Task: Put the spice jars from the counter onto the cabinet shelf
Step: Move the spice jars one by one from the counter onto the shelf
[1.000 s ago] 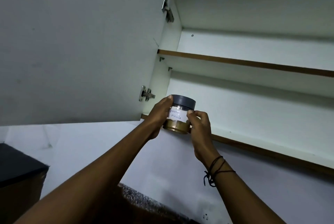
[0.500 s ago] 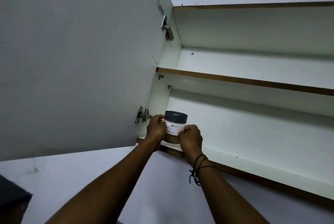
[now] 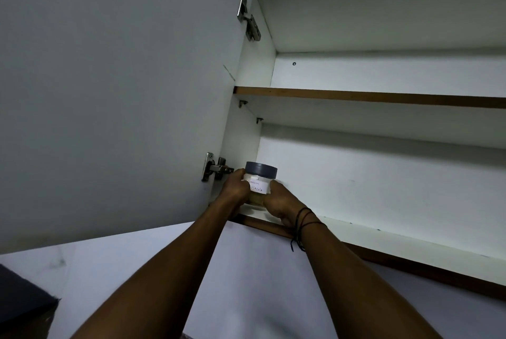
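- A dark block shows at the bottom left corner, against the pale wall below the cabinet.
- The open cabinet door fills the left half, swung outward, its grey inner face toward the camera.
- Two metal hinges join the door to the cabinet side: an upper hinge near the top and a lower hinge just left of the hands.
- The left hand reaches up beside the lower hinge — fingers curled round the left side of the spice jar.
- The spice jar stands upright at the far left end of the bottom shelf, close to the cabinet side wall and near the front edge. It has a dark grey lid, a clear body with brownish powder low down, and a white handwritten label reading "Garam Masala".
- The right hand wraps the jar's right side, fingers curled against it; black cords circle that wrist.
- Whether the jar's base rests on the shelf is hidden by the hands.
- The middle shelf — white with a brown front edge — runs across above, and the white back panel stretches off to the right.
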Demonstrator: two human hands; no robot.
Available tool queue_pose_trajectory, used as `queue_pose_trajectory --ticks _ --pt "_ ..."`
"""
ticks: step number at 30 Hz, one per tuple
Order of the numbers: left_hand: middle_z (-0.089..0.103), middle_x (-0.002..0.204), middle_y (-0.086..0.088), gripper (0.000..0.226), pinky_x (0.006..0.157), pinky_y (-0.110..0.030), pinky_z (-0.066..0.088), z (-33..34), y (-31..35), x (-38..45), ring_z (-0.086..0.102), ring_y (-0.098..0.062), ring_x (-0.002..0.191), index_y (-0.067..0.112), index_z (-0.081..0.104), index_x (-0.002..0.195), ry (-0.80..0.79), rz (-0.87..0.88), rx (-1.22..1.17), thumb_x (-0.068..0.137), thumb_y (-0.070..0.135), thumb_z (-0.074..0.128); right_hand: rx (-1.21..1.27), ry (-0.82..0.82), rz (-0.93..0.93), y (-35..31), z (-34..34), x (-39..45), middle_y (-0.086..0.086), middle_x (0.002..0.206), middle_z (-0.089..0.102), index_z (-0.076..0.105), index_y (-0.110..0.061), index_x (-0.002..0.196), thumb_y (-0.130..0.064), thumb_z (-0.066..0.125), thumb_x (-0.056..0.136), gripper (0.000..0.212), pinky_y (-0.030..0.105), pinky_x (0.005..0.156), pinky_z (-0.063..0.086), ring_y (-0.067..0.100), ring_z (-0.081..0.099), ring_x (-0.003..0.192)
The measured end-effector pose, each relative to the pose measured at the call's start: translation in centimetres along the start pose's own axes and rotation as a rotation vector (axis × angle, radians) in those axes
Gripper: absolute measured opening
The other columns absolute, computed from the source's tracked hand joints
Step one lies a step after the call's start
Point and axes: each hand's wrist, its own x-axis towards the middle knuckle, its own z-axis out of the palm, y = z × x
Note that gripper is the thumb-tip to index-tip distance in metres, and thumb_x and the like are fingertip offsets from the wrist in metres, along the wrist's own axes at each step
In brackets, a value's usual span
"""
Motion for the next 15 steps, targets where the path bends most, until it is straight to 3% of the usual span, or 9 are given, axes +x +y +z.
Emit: queue_pose_trajectory --ticks 4,6,8,10,13,15 --pt "0.068 0.097 -0.01 0.033 0.068 -0.028 0.056 -0.5 -0.2 0.4 0.066 -0.02 0.085 0.013 0.056 0.124 -0.096 -0.028 0.033 0.099 -0.002 0.041 -0.061 -0.043 0.037 0.8 -0.1 0.6 0.0 0.095 0.06 0.053 -0.012 0.103 0.0 0.054 0.092 0.016 0.009 0.065 0.044 0.003 0.054 0.078" --pt "0.065 0.093 -0.005 0.029 0.062 -0.023 0.051 -0.5 0.0 0.2 0.063 -0.015 0.082 0.015 0.055 0.121 -0.107 -0.038 0.053 0.1 -0.001 0.042 -0.075 -0.05 0.025 0.6 -0.2 0.4 -0.005 0.086 0.059 0.054 -0.015 0.09 0.002 0.054 0.092 0.017 0.004 0.059 0.042 0.003 0.057 0.072" --pt "0.066 0.1 -0.011 0.03 0.066 -0.024 0.05 -0.4 0.0 -0.4 0.062 -0.018 0.083 0.01 0.057 0.121 -0.068 -0.027 0.079 0.099 -0.003 0.041 -0.083 -0.038 0.003 0.3 0.0 0.1 -0.002 0.09 0.061 0.055 -0.014 0.09 -0.002 0.058 0.092 0.013 0.01 0.068 0.043 0.006 0.059 0.076" --pt "0.067 0.103 -0.016 0.03 0.069 -0.028 0.053 -0.3 0.0 -1.6 0.063 -0.021 0.085 0.005 0.059 0.119 0.002 0.047 0.134 0.097 -0.004 0.041 -0.139 0.014 -0.015 0.0 0.2 -0.5 -0.002 0.091 0.058 0.053 -0.017 0.095 -0.005 0.058 0.091 0.014 0.017 0.067 0.041 0.01 0.054 0.078" --pt "0.069 0.105 -0.02 0.028 0.084 -0.043 0.055 -0.1 -0.1 -4.3 0.065 -0.032 0.096 -0.001 0.063 0.115 0.099 0.289 0.258 0.097 -0.001 0.041 -0.206 0.113 -0.078 -0.4 0.3 -1.9 -0.014 0.076 0.049 0.046 -0.027 0.077 -0.005 0.056 0.089 0.027 0.006 0.052 0.037 0.001 0.045 0.067" --pt "0.07 0.105 -0.016 0.028 0.084 -0.04 0.053 0.4 -0.2 -6.8 0.065 -0.028 0.095 -0.001 0.064 0.113 0.12 0.407 0.251 0.1 0.003 0.04 -0.219 0.165 -0.112 -0.7 0.3 -3.4 -0.018 0.074 0.046 0.043 -0.03 0.075 -0.007 0.054 0.09 0.029 -0.001 0.052 0.036 -0.001 0.045 0.067"
